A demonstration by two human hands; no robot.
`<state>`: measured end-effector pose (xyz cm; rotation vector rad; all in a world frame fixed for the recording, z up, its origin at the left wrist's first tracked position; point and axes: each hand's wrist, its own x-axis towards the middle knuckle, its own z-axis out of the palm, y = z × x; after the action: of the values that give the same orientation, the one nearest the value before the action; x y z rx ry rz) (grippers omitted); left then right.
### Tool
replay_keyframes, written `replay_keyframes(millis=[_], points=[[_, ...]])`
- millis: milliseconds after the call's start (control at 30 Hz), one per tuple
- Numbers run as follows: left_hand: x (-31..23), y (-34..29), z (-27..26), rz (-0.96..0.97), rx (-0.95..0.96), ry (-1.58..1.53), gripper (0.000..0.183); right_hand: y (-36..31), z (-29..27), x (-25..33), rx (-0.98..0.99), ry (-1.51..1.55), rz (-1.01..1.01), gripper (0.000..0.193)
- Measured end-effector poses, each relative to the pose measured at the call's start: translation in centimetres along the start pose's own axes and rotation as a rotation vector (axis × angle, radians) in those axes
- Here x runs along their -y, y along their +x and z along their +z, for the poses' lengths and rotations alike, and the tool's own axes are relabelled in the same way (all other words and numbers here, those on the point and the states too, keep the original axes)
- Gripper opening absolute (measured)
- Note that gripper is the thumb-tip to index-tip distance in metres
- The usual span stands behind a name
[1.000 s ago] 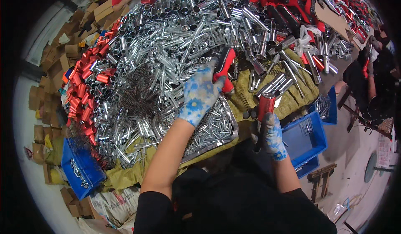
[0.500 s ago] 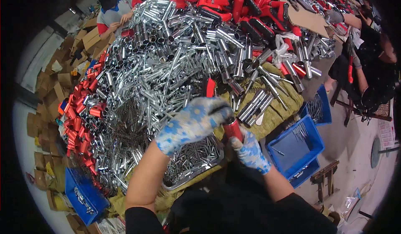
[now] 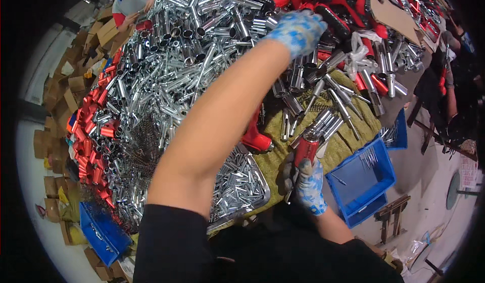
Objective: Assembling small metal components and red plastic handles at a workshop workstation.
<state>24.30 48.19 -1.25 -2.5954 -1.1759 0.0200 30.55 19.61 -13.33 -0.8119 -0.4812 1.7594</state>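
My left hand (image 3: pixel 298 33), in a blue and white patterned glove, is stretched far out over the pile, at the near edge of the red and black pistol-shaped handles (image 3: pixel 348 5). Its fingers are partly hidden, so their grip is unclear. Close to my body, my right hand (image 3: pixel 309 187), gloved alike, is closed around a red metal cylinder (image 3: pixel 306 150) held upright. Just beyond it, shiny metal tubes (image 3: pixel 328 125) lie on a yellow-green sack (image 3: pixel 273 169). A red pistol-shaped handle (image 3: pixel 256 140) rests on the sack, partly behind my left forearm.
Loose chrome tubes (image 3: pixel 177 76) heap across the table, with red sleeves (image 3: pixel 86 146) along the left. A metal tray (image 3: pixel 262 194) holds small pins. Blue bins stand at the right (image 3: pixel 386 177) and lower left (image 3: pixel 103 232). Other people work at far left and right.
My left hand has left the red cylinder and swung far forward over the pile. My right hand keeps the cylinder, slightly further right. The red handle on the sack now shows more fully.
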Motion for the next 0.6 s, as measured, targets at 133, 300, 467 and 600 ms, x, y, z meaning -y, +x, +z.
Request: replay_keyframes(millis=[133,300,467,600], points=[[0.4,4.2,3.2,0.018,-0.095,0.206,0.047,0.1,0.0,-0.1,-0.034,-0.067,-0.013,0.058],[0.9,5.3,5.1,-0.030,-0.093,0.244,0.037,0.2,0.2,0.0,-0.033,-0.024,0.042,0.062],[1.1,4.4,3.6,0.074,-0.024,0.208,0.047,0.1,0.0,-0.1,-0.041,-0.074,0.003,0.064],[1.9,-2.0,0.2,-0.103,-0.194,-0.214,0.051,0.2,0.0,-0.2,0.000,-0.063,-0.025,0.061]])
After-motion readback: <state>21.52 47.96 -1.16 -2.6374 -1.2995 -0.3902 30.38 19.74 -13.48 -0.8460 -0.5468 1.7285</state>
